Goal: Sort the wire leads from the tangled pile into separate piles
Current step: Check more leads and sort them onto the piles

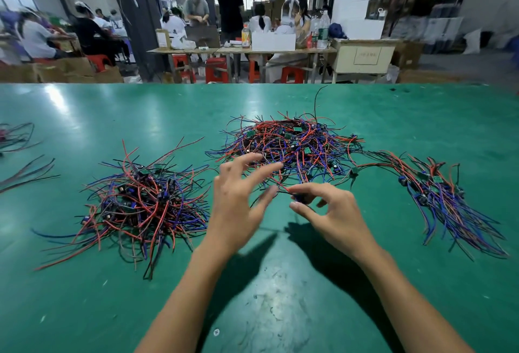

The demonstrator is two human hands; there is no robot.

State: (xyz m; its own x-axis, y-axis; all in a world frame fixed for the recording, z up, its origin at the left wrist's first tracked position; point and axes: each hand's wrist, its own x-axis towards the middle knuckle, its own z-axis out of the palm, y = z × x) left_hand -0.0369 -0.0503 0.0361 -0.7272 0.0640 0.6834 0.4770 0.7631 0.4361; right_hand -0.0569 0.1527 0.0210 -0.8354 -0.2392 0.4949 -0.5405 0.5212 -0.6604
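Separation of one lead is in hand. Right hand [331, 212], at frame centre, pinches a small dark component [302, 197] on a thin black wire; left hand [238, 198] hovers beside it, fingers spread, holding nothing. Tangled pile [286, 142] lies just above; sorted piles sit centre-left [143, 206] and far right [443, 192]. Advise drawing the lead out slowly while steadying the pile. Motion blur obscures the fingertips and the wire's far end.

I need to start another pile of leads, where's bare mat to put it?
Bare mat lies between the forearms, and far left, beyond the left pile. Crowded: the middle pile trails wires into the right pile.
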